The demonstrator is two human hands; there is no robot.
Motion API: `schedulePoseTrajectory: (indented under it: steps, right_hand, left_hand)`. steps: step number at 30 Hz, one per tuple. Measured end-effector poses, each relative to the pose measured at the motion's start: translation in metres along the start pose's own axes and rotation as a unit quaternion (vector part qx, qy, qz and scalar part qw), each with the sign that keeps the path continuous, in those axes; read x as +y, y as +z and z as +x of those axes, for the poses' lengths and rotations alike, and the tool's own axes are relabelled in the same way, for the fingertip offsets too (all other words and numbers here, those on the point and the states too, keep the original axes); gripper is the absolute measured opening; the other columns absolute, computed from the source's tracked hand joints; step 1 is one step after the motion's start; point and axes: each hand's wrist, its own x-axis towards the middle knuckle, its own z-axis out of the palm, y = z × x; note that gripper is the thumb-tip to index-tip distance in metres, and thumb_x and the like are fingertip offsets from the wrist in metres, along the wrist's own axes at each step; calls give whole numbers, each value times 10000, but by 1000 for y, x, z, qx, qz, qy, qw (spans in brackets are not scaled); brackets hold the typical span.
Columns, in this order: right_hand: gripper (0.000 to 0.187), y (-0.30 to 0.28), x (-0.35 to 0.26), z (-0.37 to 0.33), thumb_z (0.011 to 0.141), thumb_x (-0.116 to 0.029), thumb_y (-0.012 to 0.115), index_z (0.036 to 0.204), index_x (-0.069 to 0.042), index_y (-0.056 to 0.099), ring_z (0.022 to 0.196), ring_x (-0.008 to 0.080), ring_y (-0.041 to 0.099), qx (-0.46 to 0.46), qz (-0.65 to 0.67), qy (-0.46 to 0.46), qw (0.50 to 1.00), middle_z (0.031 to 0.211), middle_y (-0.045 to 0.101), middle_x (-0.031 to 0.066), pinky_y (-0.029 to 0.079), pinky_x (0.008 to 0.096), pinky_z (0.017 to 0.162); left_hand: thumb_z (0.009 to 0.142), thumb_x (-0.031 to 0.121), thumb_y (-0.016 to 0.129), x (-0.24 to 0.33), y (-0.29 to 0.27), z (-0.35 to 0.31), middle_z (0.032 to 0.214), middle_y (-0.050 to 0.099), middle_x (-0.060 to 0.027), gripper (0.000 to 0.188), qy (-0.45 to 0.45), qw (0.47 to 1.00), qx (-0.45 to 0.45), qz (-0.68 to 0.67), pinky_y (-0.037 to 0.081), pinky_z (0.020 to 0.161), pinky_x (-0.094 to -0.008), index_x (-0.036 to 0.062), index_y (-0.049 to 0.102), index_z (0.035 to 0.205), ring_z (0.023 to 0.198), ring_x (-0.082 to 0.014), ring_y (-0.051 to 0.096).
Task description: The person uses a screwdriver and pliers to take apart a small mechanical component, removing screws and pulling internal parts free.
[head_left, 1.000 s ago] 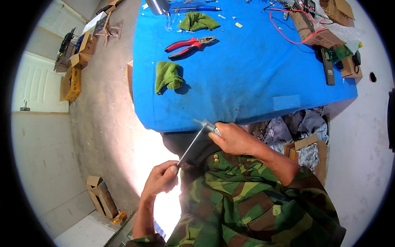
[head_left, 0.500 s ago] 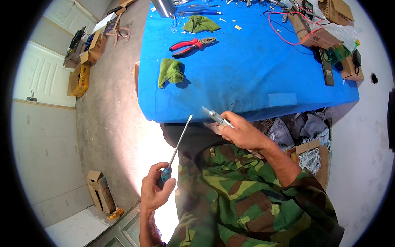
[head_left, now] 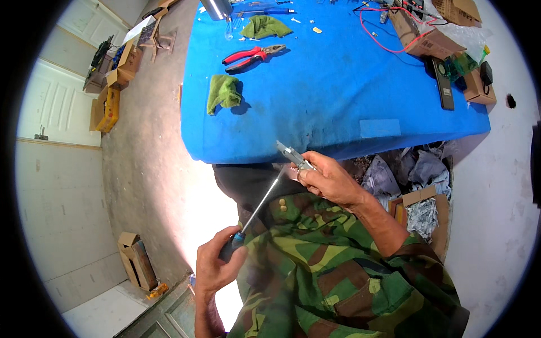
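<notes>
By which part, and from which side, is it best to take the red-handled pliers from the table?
Probably around both handles, from the person's left: the pliers lie with handles spread and pointing left, while the metal nose points right.

On the worktop point(head_left: 315, 101), the pliers point(head_left: 256, 56) lie between the near cloth point(head_left: 221, 93), before them to the left, and the far cloth point(head_left: 264, 27) behind. A cardboard box point(head_left: 435, 44) stands at the right back part of the worktop. Below the worktop, at right, there are bags point(head_left: 380, 181). Before its front edge, the left hand point(head_left: 218, 259) has a screwdriver point(head_left: 260, 206) in it, and farther right, the right hand point(head_left: 331, 179) has a metal part point(head_left: 293, 154).
</notes>
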Motion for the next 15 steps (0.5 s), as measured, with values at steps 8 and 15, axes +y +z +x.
schedulePoseTrajectory:
  steps: [8, 15]
  right_hand:
    - [357, 2, 3, 4, 1031, -162, 616, 1346, -5, 559, 687, 30, 446, -23, 114, 23, 993, 895, 550, -30, 360, 228, 582]
    - [369, 3, 11, 8, 1025, -169, 628, 1342, 6, 556, 679, 38, 479, 4, 65, 1, 998, 876, 557, -28, 378, 239, 573]
  left_hand:
    - [913, 188, 779, -1, 12, 5, 785, 690, -24, 454, -4, 1000, 0, 22, 474, 601, -261, 6, 691, 1319, 671, -86, 630]
    - [899, 151, 782, 3, 17, 12, 947, 763, -126, 439, -14, 999, -19, 42, 555, 743, -313, 3, 695, 1304, 810, -187, 726]
